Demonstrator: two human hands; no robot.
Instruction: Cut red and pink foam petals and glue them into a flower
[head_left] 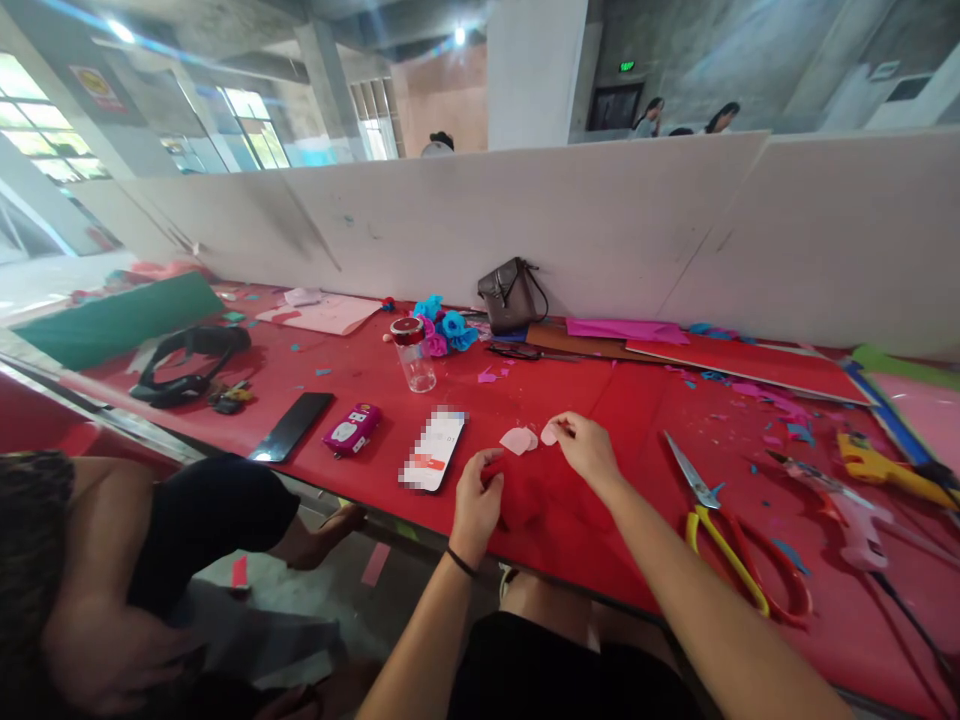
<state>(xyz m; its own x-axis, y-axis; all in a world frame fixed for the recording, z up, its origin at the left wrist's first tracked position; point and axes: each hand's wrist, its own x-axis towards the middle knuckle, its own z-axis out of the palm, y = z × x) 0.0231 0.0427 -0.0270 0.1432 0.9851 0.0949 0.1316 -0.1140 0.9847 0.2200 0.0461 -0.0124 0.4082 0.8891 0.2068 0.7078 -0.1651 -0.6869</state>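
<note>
Along a pale, smooth partition (450,220) runs a red counter (630,410), its right side strewn with small blue and magenta scraps (787,408). Beyond stand a concrete pillar (319,70), bright windows (45,120) at far left, and a lit green sign (627,66) above a dark doorway.

The hands are apart from each other near the counter's front edge. The left hand (478,500) is loosely curled, thumb and forefinger separated, just below a small pile of pale pink pieces (517,440). These are thin, flat and petal-shaped, overlapping one another. The right hand (589,448) pinches a single pink petal (550,434) between thumb and fingertips, just to the right of the pile.

Left of the pile lies a phone (439,450) with a lit screen; behind it, a clear cylindrical jar (418,368) with a reddish lid stands beside crinkled blue and pink flowers (454,325). A dark brown bag (510,297), slightly glossy, leans at the partition. To the right rest scissors (703,497) with red and yellow looped handles, a pale pink glue gun (855,515) and a yellow tool (877,465).
</note>
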